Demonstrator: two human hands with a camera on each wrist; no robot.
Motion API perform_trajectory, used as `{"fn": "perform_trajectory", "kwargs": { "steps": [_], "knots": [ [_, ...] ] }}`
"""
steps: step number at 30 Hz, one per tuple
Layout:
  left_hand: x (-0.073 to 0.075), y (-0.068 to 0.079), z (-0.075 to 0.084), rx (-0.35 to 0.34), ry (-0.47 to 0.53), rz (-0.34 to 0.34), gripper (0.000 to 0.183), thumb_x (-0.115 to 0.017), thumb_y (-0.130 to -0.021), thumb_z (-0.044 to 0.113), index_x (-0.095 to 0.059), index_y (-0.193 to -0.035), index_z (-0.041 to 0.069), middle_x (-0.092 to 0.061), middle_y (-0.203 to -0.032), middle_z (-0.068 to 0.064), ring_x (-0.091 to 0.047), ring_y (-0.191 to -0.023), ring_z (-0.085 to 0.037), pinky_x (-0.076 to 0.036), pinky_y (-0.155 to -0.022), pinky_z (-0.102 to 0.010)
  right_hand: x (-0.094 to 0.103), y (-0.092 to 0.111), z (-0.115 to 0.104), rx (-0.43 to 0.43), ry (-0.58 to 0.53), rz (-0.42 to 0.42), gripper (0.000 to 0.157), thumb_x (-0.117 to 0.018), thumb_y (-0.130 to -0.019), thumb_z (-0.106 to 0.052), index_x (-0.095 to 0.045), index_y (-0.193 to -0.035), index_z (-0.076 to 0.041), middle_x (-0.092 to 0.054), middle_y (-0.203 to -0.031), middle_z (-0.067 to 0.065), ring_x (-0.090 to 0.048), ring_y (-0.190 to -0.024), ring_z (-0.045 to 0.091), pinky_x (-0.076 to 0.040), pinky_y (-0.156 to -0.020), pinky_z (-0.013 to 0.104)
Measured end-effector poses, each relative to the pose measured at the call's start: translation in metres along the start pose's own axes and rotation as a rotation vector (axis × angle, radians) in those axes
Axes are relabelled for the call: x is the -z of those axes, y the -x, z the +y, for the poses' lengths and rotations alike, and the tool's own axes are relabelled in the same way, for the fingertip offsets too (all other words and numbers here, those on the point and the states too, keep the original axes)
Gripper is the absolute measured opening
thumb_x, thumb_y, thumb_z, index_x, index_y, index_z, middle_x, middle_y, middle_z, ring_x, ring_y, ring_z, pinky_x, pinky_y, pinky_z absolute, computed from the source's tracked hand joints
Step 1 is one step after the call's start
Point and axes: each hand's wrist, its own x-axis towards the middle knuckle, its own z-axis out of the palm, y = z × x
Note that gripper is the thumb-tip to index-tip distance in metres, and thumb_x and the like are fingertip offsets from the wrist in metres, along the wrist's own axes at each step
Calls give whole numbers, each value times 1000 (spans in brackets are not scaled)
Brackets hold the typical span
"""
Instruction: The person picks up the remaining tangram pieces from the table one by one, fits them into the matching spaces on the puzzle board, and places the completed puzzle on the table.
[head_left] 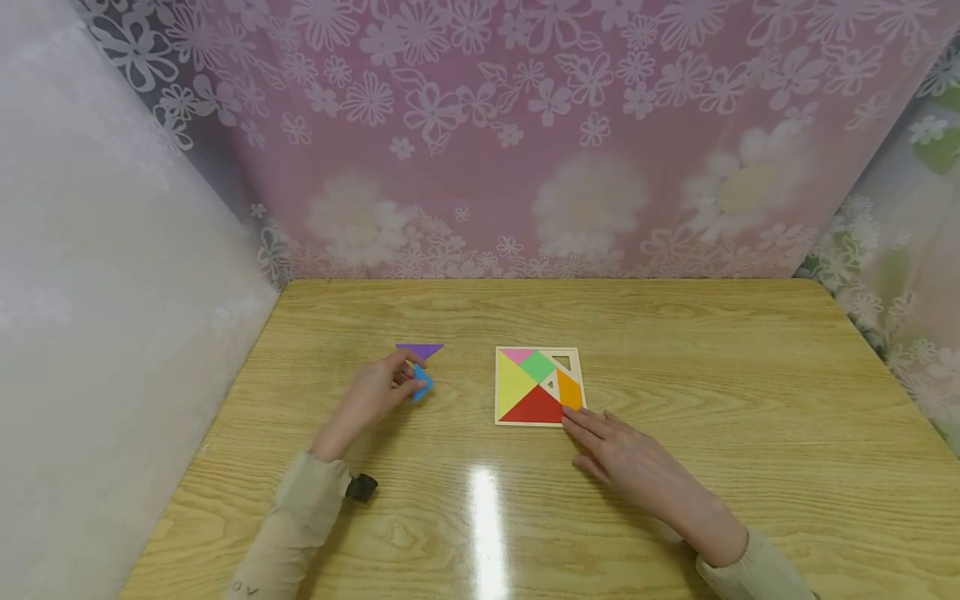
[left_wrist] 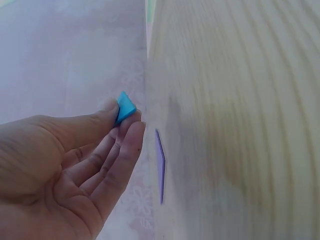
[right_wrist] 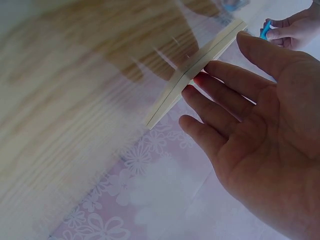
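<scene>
My left hand (head_left: 367, 396) pinches a small blue tangram piece (head_left: 422, 383) between thumb and fingers, above the table. The left wrist view shows the piece (left_wrist: 126, 108) at the fingertips. Just beyond that hand a purple triangle (head_left: 422, 350) lies on the table, partly hidden by the fingers. To the right sits a square wooden tangram board (head_left: 517, 424) holding yellow, red, pink, green and orange pieces. Two dark triangular openings show in it. With straight fingers, my right hand (head_left: 626, 458) touches the board's near right corner; in the right wrist view its fingertips meet the board's edge (right_wrist: 172, 92).
The wood-grain table (head_left: 712, 358) runs back to a pink flowered curtain (head_left: 465, 167). A pale cloth (head_left: 97, 292) hangs along the left side, and flowered cloth (head_left: 900, 250) along the right. A small black object (head_left: 362, 487) shows at the left cuff.
</scene>
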Motion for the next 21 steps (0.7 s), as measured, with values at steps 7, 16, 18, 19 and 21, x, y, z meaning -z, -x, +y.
{"fn": "perform_trajectory", "kwargs": {
  "steps": [7, 16, 18, 19, 21],
  "knots": [
    [-10, -12, 17, -37, 90, 1, 23, -72, -95, 11, -64, -114, 1, -70, -98, -13, -73, -87, -27, -60, -72, -34, 1, 0, 0, 7, 1, 5, 51, -71, -96, -22, -58, -140, 1, -58, -143, 18, -61, -124, 35, -50, -101, 53],
    [-26, -26, 39, -58, 78, -31, 25, -69, -97, 12, -68, -121, 6, -72, -105, -9, -70, -87, -22, -57, -71, -30, 2, 0, 0, 20, 12, 14, 51, -72, -96, -21, -59, -139, 2, -58, -142, 19, -62, -124, 35, -50, -101, 52],
    [-29, -30, 41, -86, 71, -29, 24, -68, -97, 10, -70, -120, 5, -73, -107, -10, -70, -87, -23, -58, -74, -31, 2, 0, 0, 16, 11, 6, 51, -71, -96, -22, -58, -140, 1, -58, -143, 18, -61, -125, 34, -49, -102, 52],
    [-31, -31, 42, -92, 72, -31, 23, -68, -97, 10, -71, -120, 5, -73, -108, -10, -70, -88, -23, -58, -75, -30, 2, 0, 0, 12, 10, 2, 51, -71, -96, -22, -58, -140, 1, -58, -143, 18, -61, -125, 34, -49, -103, 52],
    [-34, -35, 45, -94, 67, -29, 21, -67, -98, 11, -73, -117, 6, -74, -107, -8, -70, -88, -21, -57, -75, -29, 2, 0, 0, 8, 8, -4, 51, -70, -97, -22, -58, -140, 1, -57, -144, 18, -61, -126, 34, -49, -103, 52]
  ]
}}
